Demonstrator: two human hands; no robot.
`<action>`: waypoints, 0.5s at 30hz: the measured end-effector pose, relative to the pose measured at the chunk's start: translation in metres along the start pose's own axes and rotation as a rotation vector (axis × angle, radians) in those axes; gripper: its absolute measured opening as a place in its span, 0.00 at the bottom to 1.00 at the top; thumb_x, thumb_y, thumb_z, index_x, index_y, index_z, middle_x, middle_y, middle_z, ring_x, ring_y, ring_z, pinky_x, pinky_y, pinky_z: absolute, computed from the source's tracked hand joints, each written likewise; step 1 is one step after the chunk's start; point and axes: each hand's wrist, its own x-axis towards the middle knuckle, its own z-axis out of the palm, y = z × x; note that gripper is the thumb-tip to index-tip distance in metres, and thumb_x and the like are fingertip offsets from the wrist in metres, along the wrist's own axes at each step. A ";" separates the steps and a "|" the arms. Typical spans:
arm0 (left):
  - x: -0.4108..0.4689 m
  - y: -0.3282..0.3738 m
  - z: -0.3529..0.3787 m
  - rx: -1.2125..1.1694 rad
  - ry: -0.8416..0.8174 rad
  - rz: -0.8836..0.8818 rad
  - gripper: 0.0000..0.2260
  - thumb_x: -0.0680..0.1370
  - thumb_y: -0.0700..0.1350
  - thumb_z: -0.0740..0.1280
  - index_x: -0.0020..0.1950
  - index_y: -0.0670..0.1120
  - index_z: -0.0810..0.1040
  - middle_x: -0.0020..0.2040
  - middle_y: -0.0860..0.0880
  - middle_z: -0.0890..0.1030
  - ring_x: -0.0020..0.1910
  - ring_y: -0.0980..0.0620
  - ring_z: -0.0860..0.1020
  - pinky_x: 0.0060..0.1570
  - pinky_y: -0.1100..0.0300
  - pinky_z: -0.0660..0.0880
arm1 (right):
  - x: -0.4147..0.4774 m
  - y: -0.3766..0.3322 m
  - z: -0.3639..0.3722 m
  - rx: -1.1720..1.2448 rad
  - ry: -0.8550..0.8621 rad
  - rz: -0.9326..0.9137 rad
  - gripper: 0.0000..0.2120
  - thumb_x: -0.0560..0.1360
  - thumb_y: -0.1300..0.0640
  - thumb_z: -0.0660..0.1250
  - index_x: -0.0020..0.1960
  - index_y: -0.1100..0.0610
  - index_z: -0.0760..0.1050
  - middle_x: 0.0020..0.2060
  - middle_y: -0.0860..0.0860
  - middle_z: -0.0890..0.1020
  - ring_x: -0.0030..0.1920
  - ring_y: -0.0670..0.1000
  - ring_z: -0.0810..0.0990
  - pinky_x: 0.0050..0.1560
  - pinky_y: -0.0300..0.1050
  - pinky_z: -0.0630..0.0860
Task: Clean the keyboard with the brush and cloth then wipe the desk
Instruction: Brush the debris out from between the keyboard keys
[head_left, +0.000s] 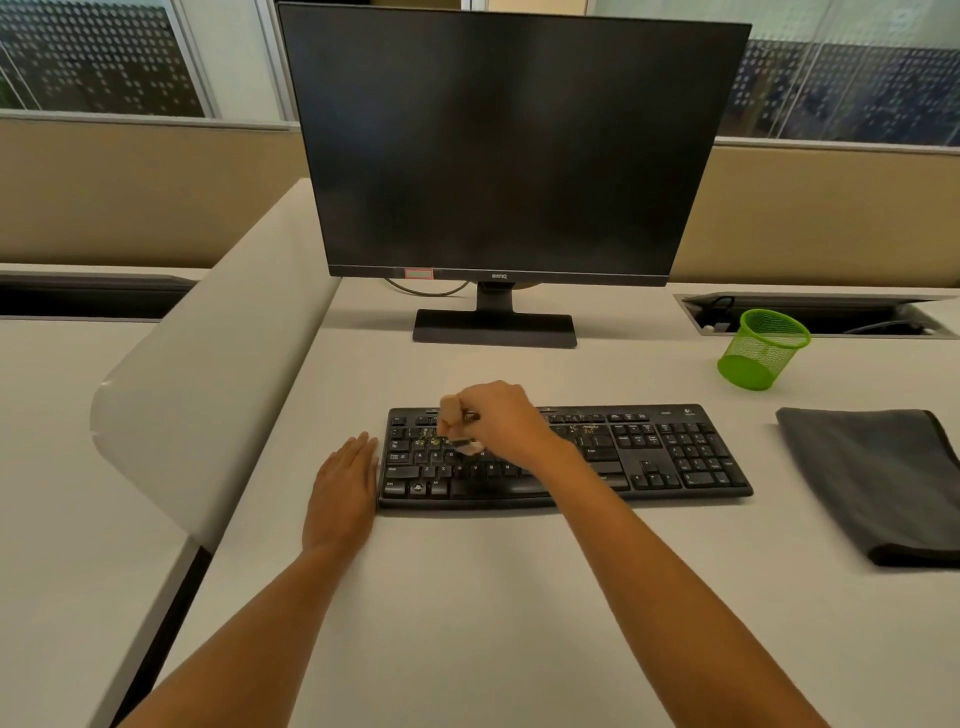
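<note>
Keyboard, black and flecked with yellowish crumbs, lies on the pale worktop before a dark monitor. The person's right hand, fingers curled, grips a small brush, its bristles at the left-side keys. The left hand rests flat, fingers straight, against the keyboard's left edge. A folded grey cloth lies to the right, near a green mesh cup.

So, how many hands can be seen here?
2. The left hand lies flat on the desk, beside the left end of the keyboard. The right hand grips the brush over the left keys.
</note>
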 end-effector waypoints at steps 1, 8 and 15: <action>0.000 -0.001 0.000 0.000 -0.003 -0.002 0.18 0.83 0.46 0.53 0.71 0.45 0.68 0.72 0.47 0.67 0.72 0.50 0.62 0.72 0.56 0.54 | 0.001 -0.003 0.006 0.050 0.024 -0.012 0.07 0.74 0.56 0.70 0.50 0.55 0.82 0.49 0.50 0.83 0.45 0.44 0.77 0.44 0.25 0.69; 0.000 0.001 -0.002 0.006 -0.003 0.007 0.18 0.83 0.45 0.53 0.71 0.44 0.68 0.72 0.47 0.67 0.72 0.49 0.62 0.72 0.56 0.54 | -0.006 0.017 -0.031 0.221 0.179 0.066 0.04 0.73 0.58 0.71 0.44 0.50 0.81 0.46 0.45 0.83 0.48 0.44 0.79 0.58 0.47 0.75; -0.001 0.001 -0.002 -0.006 -0.010 -0.006 0.18 0.83 0.46 0.52 0.72 0.45 0.67 0.72 0.48 0.67 0.72 0.50 0.62 0.72 0.56 0.54 | -0.033 0.059 -0.091 -0.236 0.081 0.402 0.09 0.75 0.60 0.63 0.41 0.58 0.82 0.39 0.50 0.82 0.41 0.49 0.80 0.44 0.38 0.71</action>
